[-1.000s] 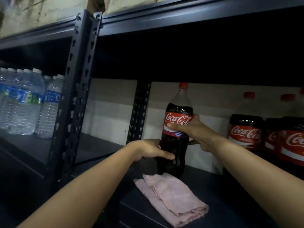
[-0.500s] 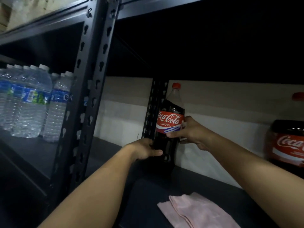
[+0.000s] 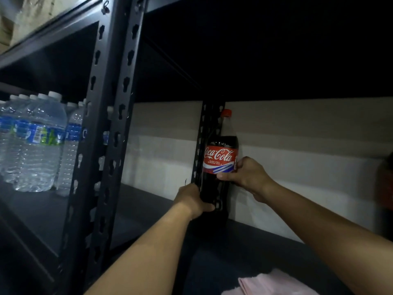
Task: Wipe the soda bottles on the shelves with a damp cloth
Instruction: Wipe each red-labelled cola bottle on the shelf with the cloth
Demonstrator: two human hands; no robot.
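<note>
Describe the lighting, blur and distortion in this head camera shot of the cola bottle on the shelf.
Head view: dim overall, the underside of the upper shelf nearly black; the pale back wall is the brightest part; the cola bottle label reads sharply; the water bottles show small glints; wide-angle bending slants the shelf post; the top-left corner is smeared; the pink cloth is cut off at the bottom edge.

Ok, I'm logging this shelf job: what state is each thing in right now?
Cola bottle: upright, capped, at the shelf's back corner.
Left hand: grips the bottle low.
Right hand: grips it at the label.
Cloth: folded, lying on the shelf, unheld.
Water bottles: upright, capped.
</note>
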